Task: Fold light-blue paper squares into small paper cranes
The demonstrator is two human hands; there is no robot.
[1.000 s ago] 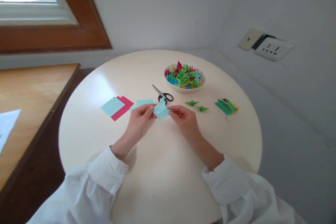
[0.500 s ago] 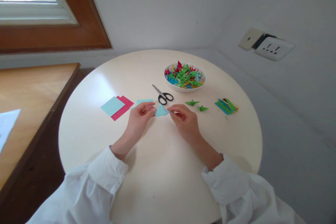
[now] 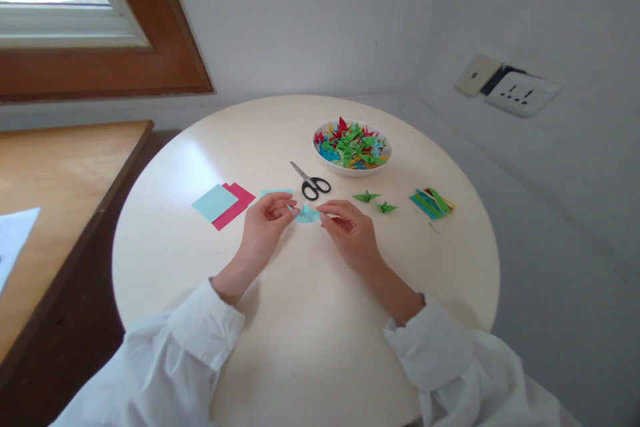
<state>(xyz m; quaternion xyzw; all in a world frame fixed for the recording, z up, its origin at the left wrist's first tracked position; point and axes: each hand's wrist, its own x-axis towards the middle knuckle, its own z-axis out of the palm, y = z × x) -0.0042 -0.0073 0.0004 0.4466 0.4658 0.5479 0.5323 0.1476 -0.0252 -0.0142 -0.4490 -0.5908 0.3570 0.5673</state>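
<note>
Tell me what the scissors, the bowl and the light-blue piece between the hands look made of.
Scissors: grey, metallic-looking blades, probably steel; smooth black handles, likely plastic. Bowl: smooth and white; plastic or ceramic, can't tell. Light-blue piece: apparently thin matte paper, judging by its folds.

No readable text or labels
</note>
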